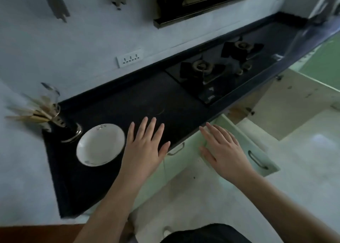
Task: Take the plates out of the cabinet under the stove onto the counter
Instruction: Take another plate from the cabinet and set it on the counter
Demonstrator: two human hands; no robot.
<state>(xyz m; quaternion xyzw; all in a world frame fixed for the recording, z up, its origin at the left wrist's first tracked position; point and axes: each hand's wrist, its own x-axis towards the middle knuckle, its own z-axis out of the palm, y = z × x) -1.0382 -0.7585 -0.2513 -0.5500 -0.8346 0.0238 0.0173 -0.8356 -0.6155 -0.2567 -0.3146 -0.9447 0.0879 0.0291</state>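
A white plate (100, 144) lies on the black counter (147, 99), left of my hands. My left hand (145, 143) hovers flat over the counter just right of the plate, fingers straight and spread, holding nothing. My right hand (222, 152) is out past the counter's front edge, fingers straight, in front of a pale green cabinet door (257, 151) that stands swung open. The open cabinet (287, 103) under the two-burner gas stove (217, 70) shows a pale inside; no plates can be seen in it from here.
A metal holder with chopsticks (46, 112) stands at the counter's far left, close to the plate. A wall socket (129, 58) sits above the counter and a range hood (202, 2) hangs over the stove. Light tiled floor (303, 160) lies below the cabinets.
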